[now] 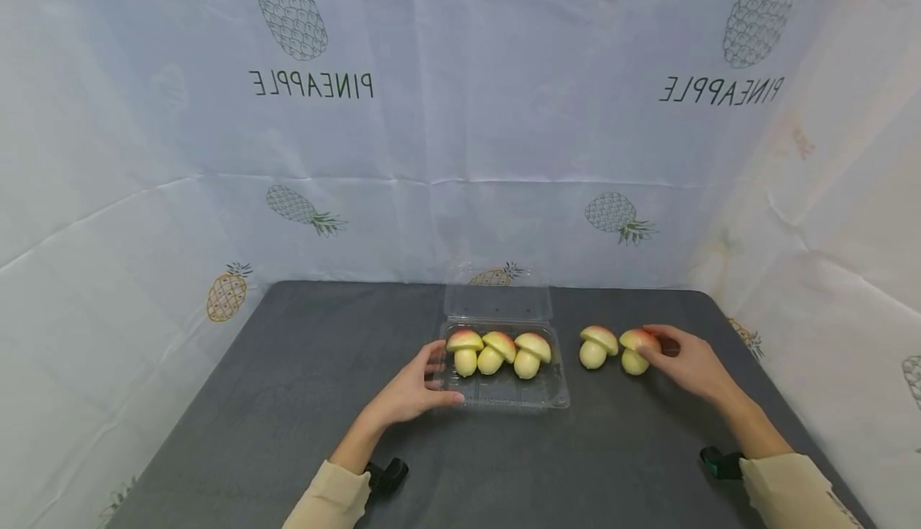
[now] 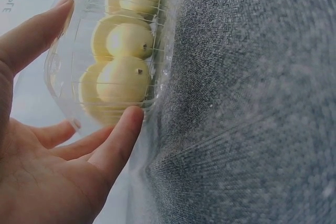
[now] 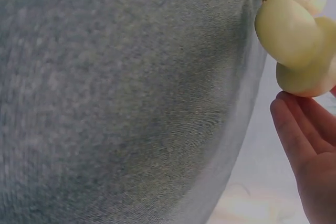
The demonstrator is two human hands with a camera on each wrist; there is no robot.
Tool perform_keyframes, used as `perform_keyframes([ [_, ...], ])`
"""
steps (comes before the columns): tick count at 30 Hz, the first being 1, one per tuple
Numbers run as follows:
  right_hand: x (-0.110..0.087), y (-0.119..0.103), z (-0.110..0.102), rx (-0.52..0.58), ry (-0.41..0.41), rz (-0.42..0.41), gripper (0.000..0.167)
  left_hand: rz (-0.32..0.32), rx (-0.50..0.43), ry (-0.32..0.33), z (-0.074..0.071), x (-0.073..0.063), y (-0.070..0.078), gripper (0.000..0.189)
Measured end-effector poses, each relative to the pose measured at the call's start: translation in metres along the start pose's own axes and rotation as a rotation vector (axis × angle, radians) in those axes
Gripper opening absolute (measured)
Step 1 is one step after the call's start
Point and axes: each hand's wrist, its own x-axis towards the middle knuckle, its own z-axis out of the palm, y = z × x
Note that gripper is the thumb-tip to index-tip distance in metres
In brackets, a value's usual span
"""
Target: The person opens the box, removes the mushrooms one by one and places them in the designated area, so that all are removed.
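A clear plastic clamshell box [image 1: 504, 391] lies with its lid [image 1: 498, 303] raised at the back. Inside, three yellow toy mushrooms with red-blushed caps stand in a row, the nearest to the left wall being one mushroom [image 1: 465, 361]. My left hand [image 1: 408, 391] grips the box's left end, thumb over the front rim and fingers along the side wall; the left wrist view shows the fingertips [image 2: 132, 119] against the plastic. To the right of the box is a loose mushroom [image 1: 594, 353]. Beside it, my right hand [image 1: 687, 361] pinches another mushroom [image 1: 635, 363] by its cap.
Everything sits on a dark grey cloth-covered table [image 1: 302, 401]. A white curtain [image 1: 460, 129] printed with pineapples hangs behind it and along both sides. Black wrist devices show at the left wrist [image 1: 388, 477] and the right wrist [image 1: 722, 463].
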Motion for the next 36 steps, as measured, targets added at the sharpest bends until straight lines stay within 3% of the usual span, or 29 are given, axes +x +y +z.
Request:
perform_keyframes([
  [36,0.0053,0.0073,0.0052,-0.021,0.027,0.015,0.054,0.002,0.003,0.001,0.0002,0.0015,-0.0043,0.098],
])
